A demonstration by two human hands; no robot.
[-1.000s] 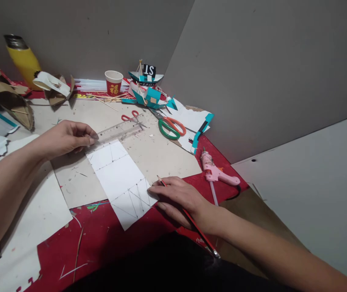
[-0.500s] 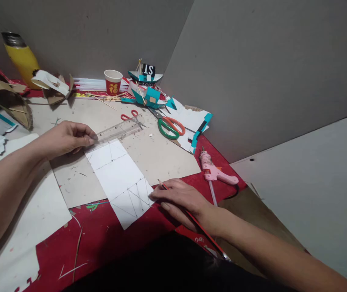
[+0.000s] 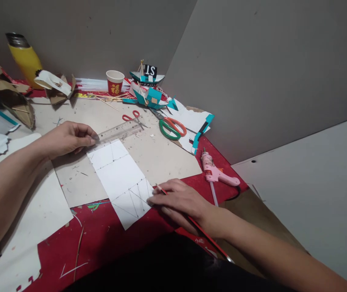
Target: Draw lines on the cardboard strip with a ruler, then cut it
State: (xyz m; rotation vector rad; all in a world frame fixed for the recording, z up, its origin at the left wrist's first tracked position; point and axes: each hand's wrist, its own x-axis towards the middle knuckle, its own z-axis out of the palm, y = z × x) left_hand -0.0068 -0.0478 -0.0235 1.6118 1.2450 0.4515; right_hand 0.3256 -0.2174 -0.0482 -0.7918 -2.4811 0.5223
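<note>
Both ends of the white paper [image 3: 112, 172] on the desk [image 3: 100, 235] carry drawn lines; its middle is blank. Beyond its far edge, the left hand [image 3: 68, 140] pinches a ruler [image 3: 120, 129]; at its right edge, the right hand's [image 3: 188, 202] fingers grip a pencil [image 3: 202, 230].

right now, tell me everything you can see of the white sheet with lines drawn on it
The white sheet is a longish rectangle that looks like paper or thin card. It lies slantwise, mostly on a larger cream sheet, its near end over the red tabletop. Dark, thin lines and dots mark both ends, with crossing diagonals at the near one; the middle is blank. The right hand has its fingertips at the right edge. A clear ruler lies along the far edge.
</note>
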